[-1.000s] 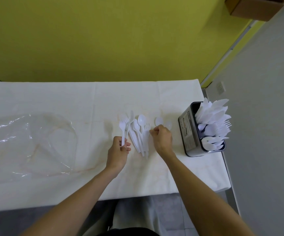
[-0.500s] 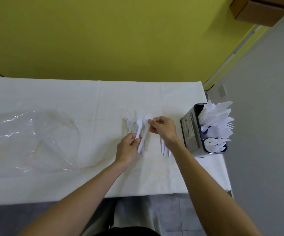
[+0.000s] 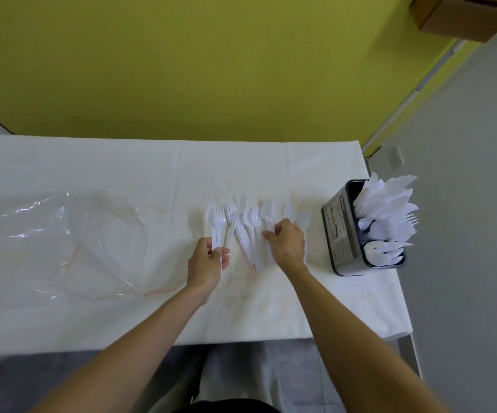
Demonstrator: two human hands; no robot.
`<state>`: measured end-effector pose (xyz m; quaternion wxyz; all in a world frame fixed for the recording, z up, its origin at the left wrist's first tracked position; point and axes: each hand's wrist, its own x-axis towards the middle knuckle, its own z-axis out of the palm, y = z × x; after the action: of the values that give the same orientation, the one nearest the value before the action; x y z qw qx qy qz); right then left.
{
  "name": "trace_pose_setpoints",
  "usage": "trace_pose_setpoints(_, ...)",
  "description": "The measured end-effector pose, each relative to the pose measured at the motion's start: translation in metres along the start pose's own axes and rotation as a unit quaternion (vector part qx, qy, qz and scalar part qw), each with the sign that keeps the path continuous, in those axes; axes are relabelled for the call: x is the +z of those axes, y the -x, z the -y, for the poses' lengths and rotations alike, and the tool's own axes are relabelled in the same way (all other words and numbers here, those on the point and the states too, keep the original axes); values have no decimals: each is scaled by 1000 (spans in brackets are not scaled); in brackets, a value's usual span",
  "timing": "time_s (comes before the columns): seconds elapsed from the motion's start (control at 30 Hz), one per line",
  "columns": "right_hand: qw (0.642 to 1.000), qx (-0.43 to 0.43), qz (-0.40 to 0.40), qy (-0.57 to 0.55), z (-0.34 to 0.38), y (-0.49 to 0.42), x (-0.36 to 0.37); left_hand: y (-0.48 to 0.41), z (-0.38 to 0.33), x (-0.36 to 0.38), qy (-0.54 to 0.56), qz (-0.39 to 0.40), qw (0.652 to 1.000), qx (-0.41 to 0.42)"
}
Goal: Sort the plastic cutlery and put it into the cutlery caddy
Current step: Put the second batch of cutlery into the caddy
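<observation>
Head view: left hand [image 3: 208, 260] pinches forks [image 3: 218, 228] by their handles. Right hand [image 3: 289, 245] curls onto the pile [image 3: 251, 234] left of the caddy [image 3: 339, 234], grip unclear. Pieces look light, slick and bendy; take them by the handles.

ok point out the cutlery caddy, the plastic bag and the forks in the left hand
cutlery caddy [image 3: 339, 234]: head view, on its labelled side wall
plastic bag [image 3: 47, 234]: head view, middle of the clear film
forks [image 3: 218, 226]: head view, on the handles just above the left hand [image 3: 205, 263]
</observation>
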<state>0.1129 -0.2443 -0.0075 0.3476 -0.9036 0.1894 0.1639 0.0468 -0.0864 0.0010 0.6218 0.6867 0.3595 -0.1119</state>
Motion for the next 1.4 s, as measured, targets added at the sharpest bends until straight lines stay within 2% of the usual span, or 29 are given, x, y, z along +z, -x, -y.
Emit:
trace_pose_setpoints(0.27, 995, 41, -75, -53, -20, -5, -17, 1, 10, -5, -4, 11, 1000, 2)
trace_pose_setpoints(0.37, 992, -6, -122, -14, -18, 1, -13, 3, 11, -5, -3, 11, 1000, 5)
trace_pose_setpoints(0.43, 993, -62, -94, 18, -12, 8, -4, 4, 12, -5, -3, 12, 1000, 5)
trace_pose_setpoints(0.5, 994, -95, -27, 41, -5, 14, 7, 4, 13, -5, -5, 12, 1000, 5)
trace_pose_setpoints(0.6, 997, -73, 18, 34, 2, 17, 17, 4, 13, -7, -8, 8, 1000, 7)
trace_pose_setpoints(0.73, 999, -28, 17, -10, 0, 10, 7, 3, 13, -11, -3, 4, 1000, 10)
trace_pose_setpoints(0.93, 999, 4, -33, -36, -11, 4, -8, 5, 14, -14, 3, 4, 1000, 11)
trace_pose_setpoints(1.07, 995, -38, -93, 5, -6, 8, -5, 4, 15, -17, 3, 2, 1000, 10)
trace_pose_setpoints(1.17, 993, -82, -61, 61, 1, 10, 2, 4, 16, -19, -1, 3, 1000, 19)
trace_pose_setpoints(1.27, 995, -52, -31, 79, 5, 4, 5, 5, 15, -20, -5, 15, 1000, 26)
trace_pose_setpoints(1.33, 999, -18, -9, 42, 7, -3, 3, 4, 14, -20, -6, 23, 999, 27)
trace_pose_setpoints(1.4, 998, 17, 22, -56, 8, -6, -4, 3, 12, -20, -1, 27, 999, 24)
